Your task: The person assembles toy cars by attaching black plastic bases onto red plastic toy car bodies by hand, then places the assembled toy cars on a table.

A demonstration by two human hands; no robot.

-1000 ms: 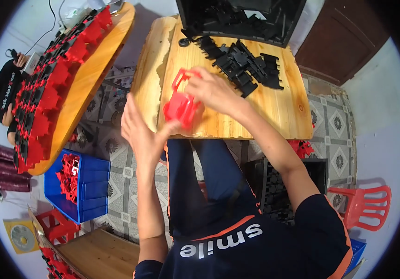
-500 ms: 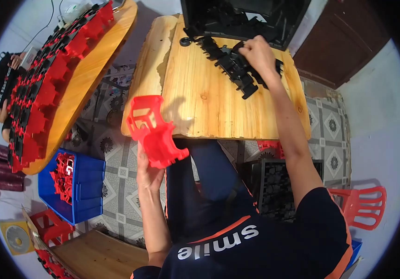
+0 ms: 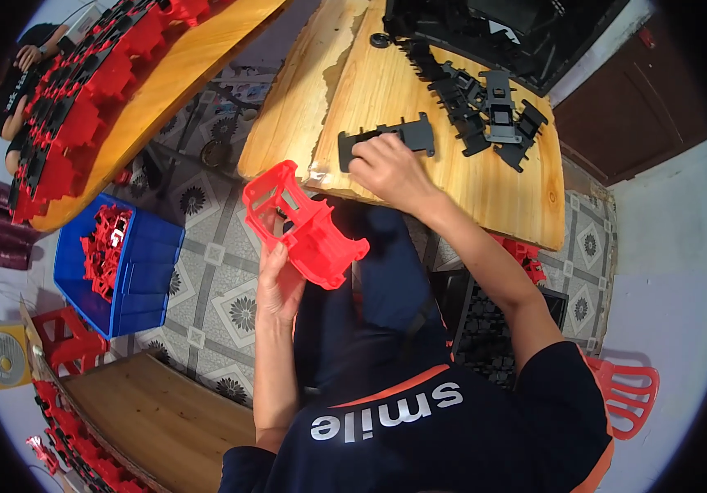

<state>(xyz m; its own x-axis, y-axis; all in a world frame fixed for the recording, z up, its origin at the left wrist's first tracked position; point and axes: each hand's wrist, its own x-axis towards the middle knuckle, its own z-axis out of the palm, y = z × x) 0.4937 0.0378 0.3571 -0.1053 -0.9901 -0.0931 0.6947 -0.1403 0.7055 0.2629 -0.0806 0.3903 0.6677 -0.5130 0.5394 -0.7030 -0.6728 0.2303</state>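
Note:
My left hand (image 3: 278,283) is closed on a red plastic housing (image 3: 321,245), a hollow shell with window-like cutouts, tilted in front of the table's near edge. My right hand (image 3: 390,171) grips a flat black plastic plate (image 3: 416,136) with small tabs on its ends, over the near part of the wooden table. Its fingertips are partly hidden from above. Farther right on the table lies a loose heap of similar black plastic pieces (image 3: 462,111). A gap separates the plate from the red housing.
A black crate (image 3: 550,49) with more black parts stands at the table's far edge. To the left, a long board (image 3: 165,99) carries rows of red-and-black assemblies. Below it is a blue bin (image 3: 146,279) of red parts. Another person (image 3: 21,90) is at far left.
My right hand has come from the heap toward me and left, bringing a black plate with it. The red housing has shifted slightly right and turned. The view has shifted too.

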